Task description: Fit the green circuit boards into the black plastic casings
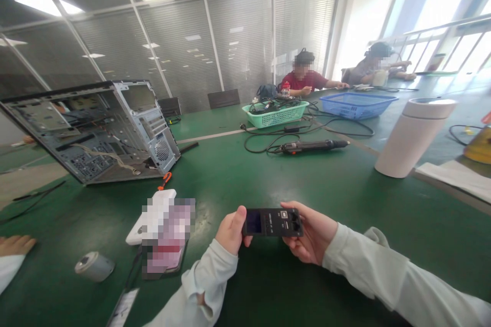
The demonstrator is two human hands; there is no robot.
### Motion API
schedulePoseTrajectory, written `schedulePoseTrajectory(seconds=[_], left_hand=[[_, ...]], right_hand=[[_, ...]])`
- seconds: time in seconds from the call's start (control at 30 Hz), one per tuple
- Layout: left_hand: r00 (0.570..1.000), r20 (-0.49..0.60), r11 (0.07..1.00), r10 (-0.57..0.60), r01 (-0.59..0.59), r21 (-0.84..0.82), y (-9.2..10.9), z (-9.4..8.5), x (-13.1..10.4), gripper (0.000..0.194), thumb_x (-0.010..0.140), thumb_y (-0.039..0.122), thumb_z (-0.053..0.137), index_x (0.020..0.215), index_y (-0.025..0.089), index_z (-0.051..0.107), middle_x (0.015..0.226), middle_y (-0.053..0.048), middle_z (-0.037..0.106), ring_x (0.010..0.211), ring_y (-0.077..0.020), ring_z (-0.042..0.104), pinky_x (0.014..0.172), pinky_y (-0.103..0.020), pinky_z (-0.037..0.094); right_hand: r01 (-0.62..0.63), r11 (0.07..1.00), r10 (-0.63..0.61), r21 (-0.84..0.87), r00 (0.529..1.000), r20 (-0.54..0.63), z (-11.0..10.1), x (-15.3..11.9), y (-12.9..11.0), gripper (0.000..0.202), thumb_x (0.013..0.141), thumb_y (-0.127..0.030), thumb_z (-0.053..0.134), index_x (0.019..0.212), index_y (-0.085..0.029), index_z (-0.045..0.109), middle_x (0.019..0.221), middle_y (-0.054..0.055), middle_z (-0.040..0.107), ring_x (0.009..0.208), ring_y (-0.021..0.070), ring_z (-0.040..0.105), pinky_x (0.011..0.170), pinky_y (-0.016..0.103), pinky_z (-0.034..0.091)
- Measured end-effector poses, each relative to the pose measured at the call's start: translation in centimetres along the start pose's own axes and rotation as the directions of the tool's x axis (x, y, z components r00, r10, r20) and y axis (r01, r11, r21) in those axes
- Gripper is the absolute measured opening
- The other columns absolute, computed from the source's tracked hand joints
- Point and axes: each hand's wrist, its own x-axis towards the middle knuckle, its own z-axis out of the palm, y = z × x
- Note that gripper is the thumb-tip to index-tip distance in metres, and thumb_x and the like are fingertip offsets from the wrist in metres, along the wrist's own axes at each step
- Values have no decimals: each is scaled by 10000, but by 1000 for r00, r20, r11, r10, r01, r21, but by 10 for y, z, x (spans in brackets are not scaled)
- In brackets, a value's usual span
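Observation:
A small black device [273, 223] with a dark screen at its left end and ports at its right end is held above the green table. My left hand [231, 230] grips its left end, thumb on the front. My right hand [311, 232] is closed on its right end. Left of my hands, a white power bank [148, 225] lies beside a pink phone-like item [169, 245], both partly blurred out. A small metal cylinder [94, 266] rests further left on its side.
An opened computer case [103, 133] stands at the left. Further back are a black electric screwdriver [312, 146], a green basket [276, 116] of cables and a blue basket [356, 106]. A pale tumbler [414, 138] stands right. Two people sit beyond; another person's hand [15, 245] is at far left.

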Motion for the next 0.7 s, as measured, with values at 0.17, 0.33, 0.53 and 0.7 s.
schedulePoseTrajectory(seconds=[0.17,0.33,0.53,0.7], left_hand=[[997,-25,994,-73,71,-84,0,1,3,626,685,705,318,464,161,536,352,-11,461,354,-127,471,430,-255,372],[993,-110,964,-32,2,-265,8,10,-1,508,639,482,601,1033,162,568,815,-56,617,591,-138,555,429,-214,404],[994,-109,970,8,-34,-240,9,11,-2,310,666,369,619,889,158,573,830,-57,611,647,-122,536,508,-199,405],[988,-157,974,7,-42,-224,9,7,0,310,612,385,676,789,145,594,764,-53,629,654,-129,548,547,-210,402]], right_hand=[[58,997,-59,-48,998,-31,3,-1,1,550,918,-539,153,721,-110,436,543,35,500,399,104,512,340,129,378],[475,817,-530,-327,842,-100,-6,7,6,470,778,-400,574,1092,-165,313,757,49,548,579,151,585,480,173,466],[745,324,-878,-582,466,108,-17,14,7,551,654,-336,665,1080,-147,371,977,70,487,862,176,522,721,274,477],[756,263,-889,-599,432,154,-15,13,6,498,690,-320,641,1074,-136,383,1009,79,497,939,191,492,840,317,422]])
